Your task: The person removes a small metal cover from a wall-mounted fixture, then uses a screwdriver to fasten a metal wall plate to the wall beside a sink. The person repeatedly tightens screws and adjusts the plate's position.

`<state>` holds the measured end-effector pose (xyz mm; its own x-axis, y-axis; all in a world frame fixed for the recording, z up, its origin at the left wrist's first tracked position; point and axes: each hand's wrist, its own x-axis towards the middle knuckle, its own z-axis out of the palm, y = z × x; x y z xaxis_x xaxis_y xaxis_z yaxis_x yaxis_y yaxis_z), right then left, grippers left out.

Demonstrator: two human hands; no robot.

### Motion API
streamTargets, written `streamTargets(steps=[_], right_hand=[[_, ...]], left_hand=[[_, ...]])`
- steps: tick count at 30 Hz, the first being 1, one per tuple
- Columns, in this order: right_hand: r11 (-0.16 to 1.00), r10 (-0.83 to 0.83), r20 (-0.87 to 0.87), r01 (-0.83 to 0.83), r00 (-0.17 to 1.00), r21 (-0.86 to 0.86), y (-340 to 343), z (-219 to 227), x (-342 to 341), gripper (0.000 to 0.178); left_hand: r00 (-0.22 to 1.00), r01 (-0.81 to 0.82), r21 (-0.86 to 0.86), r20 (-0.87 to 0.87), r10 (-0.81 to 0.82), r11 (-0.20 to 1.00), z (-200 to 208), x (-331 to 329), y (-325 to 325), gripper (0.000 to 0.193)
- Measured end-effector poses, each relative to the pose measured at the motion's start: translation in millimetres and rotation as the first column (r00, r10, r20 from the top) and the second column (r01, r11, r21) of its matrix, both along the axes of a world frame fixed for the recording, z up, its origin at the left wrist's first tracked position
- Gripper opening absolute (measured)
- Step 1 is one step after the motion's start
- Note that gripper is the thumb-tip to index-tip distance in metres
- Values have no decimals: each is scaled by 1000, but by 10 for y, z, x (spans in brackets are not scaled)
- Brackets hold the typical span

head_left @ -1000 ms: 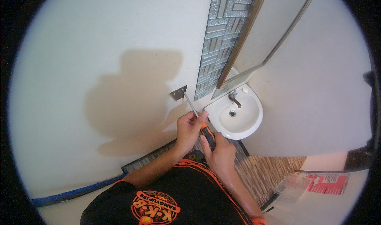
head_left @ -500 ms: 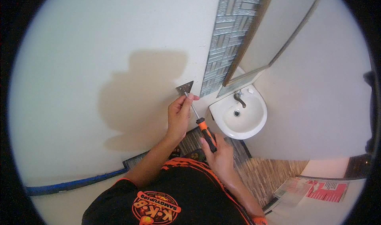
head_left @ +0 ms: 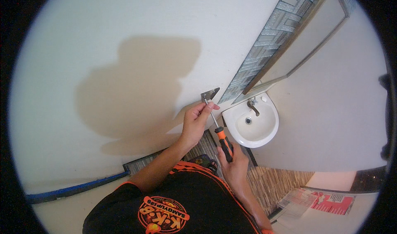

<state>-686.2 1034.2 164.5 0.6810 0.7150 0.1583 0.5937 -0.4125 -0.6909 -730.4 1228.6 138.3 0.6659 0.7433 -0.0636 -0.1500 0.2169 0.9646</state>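
Note:
A small dark metal plate (head_left: 211,94), roughly triangular, is against the white wall. The tip of a screwdriver (head_left: 225,142) with an orange and black handle meets the plate's lower left part. My left hand (head_left: 194,124) is closed, thumb and fingers pinching the thin shaft close to that tip. Lower down and to the right, my right hand (head_left: 235,166) wraps round the handle's end. The shaft slants up and left from handle to plate. Whether a screw sits under the tip is hidden by my left fingers.
Right of my hands is a white wall sink (head_left: 271,133) with a faucet (head_left: 253,107). A framed mirror (head_left: 314,33) and a strip of silvery tiles (head_left: 271,48) rise above it. A blue edge strip (head_left: 78,190) runs low at left. A red-and-white sheet (head_left: 333,203) lies lower right.
The view has shifted, so the plate, both hands and the screwdriver sit farther right and slightly lower in the picture. Both hands keep the same hold on the screwdriver.

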Motion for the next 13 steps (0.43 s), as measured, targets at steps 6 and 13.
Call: streamTargets(steps=[6,13], right_hand=[[1000,-28,39,28,999,1,13,-8,-52,36],[997,-13,99,20,995,-73,-17,-10,-15,40]], left_hand=[[999,34,-10,-8,-34,999,22,1,-6,37],[997,42,-11,-67,-42,999,-17,26,27,37]])
